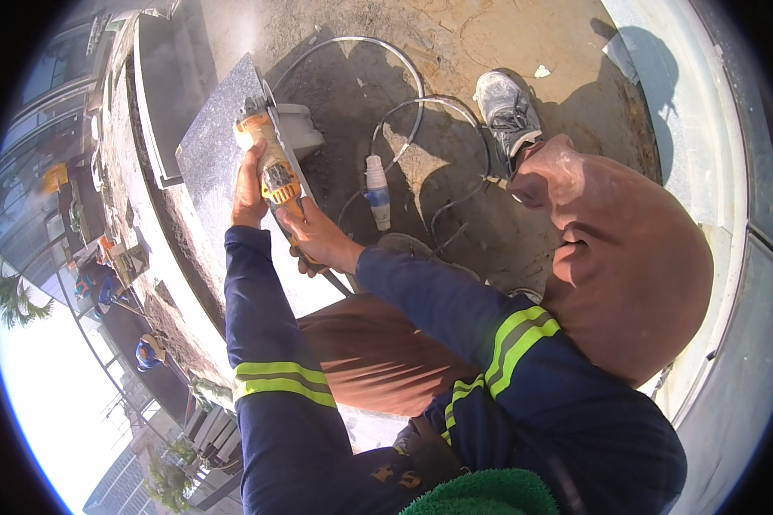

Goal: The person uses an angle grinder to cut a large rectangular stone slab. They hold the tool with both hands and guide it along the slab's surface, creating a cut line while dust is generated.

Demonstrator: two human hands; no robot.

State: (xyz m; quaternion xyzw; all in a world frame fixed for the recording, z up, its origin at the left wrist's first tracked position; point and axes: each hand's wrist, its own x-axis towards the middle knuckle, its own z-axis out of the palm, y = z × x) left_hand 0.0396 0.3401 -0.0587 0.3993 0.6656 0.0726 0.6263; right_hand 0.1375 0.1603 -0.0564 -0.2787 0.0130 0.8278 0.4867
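A yellow and black angle grinder (pixel 275 165) is held in both hands over a grey stone slab (pixel 210 137), its head close to the slab's right edge. My left hand (pixel 248 187) wraps round the tool's front body from the left. Further back, my right hand (pixel 325 238) grips the rear handle. Whether the disc touches the stone is hidden by the tool. Pale dust hangs in the air past the slab's far end. Under the slab's right side sits a pale block (pixel 299 130).
A cable (pixel 421 77) loops over the dusty ground to a white and blue plug connector (pixel 377 193). My shoe (pixel 508 107) stands right of the loops. A pale wall (pixel 713 172) curves along the right. Far left, people (pixel 149 353) are on a lower level.
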